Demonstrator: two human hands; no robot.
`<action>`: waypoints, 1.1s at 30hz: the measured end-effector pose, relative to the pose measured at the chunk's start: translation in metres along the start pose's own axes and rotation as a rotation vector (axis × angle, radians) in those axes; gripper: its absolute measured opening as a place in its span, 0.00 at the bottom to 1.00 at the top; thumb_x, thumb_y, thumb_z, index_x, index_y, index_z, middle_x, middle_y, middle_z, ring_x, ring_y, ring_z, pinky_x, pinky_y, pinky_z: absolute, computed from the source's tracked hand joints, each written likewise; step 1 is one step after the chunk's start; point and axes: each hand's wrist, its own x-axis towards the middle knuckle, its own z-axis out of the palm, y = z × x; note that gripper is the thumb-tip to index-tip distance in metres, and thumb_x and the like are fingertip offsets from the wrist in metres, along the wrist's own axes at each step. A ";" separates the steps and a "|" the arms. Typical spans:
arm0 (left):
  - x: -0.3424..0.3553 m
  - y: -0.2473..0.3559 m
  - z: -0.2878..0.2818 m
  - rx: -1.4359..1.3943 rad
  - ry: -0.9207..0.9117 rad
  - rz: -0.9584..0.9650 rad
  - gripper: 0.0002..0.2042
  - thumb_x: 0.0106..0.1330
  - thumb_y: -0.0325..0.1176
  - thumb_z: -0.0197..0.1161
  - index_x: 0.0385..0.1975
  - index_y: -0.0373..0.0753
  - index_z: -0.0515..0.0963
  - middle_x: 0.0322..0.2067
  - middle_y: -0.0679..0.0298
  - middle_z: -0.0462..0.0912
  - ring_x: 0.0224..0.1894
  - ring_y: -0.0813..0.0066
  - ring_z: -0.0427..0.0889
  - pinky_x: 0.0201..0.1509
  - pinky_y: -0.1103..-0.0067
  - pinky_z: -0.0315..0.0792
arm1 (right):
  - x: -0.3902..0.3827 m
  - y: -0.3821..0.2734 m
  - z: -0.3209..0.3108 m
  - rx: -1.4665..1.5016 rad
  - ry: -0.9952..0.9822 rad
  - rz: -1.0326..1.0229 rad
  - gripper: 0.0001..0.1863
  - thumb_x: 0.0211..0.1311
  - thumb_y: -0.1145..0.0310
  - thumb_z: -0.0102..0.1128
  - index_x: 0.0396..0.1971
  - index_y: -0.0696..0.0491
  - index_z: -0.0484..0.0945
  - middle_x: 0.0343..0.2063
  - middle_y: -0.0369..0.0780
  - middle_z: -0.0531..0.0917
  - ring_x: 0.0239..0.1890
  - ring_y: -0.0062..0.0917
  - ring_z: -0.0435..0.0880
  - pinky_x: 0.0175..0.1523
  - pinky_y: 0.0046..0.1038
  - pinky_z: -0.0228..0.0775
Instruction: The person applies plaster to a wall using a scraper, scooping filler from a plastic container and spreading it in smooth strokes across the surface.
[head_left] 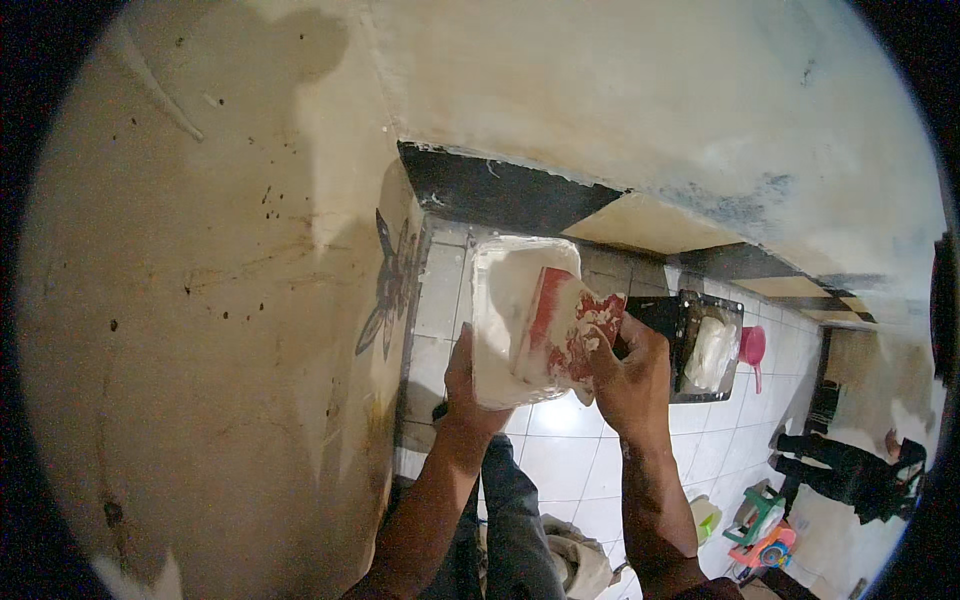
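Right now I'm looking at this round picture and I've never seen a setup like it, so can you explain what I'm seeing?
There is no machine here, only a person's bare hands. This single view comes from a wide fisheye camera on the person's head, looking down, so straight edges bend and the corners go black. The left hand holds a white container with white paste in it. The right hand grips a smeared red scraper over it. Stained walls rise around. On the white tiled floor, to the right, are a dark tray with something white in it and a pink dipper.
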 end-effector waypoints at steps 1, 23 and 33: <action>-0.003 0.005 0.006 -0.008 -0.022 -0.032 0.23 0.64 0.32 0.60 0.57 0.32 0.63 0.52 0.53 0.72 0.51 0.64 0.77 0.56 0.71 0.75 | 0.000 0.002 0.000 -0.016 0.004 0.019 0.11 0.61 0.72 0.52 0.38 0.61 0.79 0.27 0.40 0.83 0.29 0.16 0.78 0.35 0.22 0.72; 0.006 0.011 0.003 0.431 0.058 -0.091 0.24 0.64 0.38 0.60 0.56 0.34 0.65 0.45 0.55 0.76 0.46 0.63 0.78 0.50 0.69 0.75 | 0.008 0.007 0.001 0.730 -0.007 0.159 0.11 0.62 0.70 0.57 0.39 0.60 0.78 0.31 0.37 0.82 0.31 0.18 0.79 0.37 0.21 0.71; 0.018 0.043 0.010 0.881 0.015 0.280 0.20 0.72 0.40 0.47 0.57 0.34 0.63 0.47 0.54 0.75 0.48 0.65 0.78 0.50 0.69 0.76 | 0.012 0.013 -0.004 0.806 0.034 0.122 0.07 0.63 0.71 0.56 0.37 0.57 0.79 0.27 0.35 0.80 0.27 0.19 0.77 0.32 0.22 0.67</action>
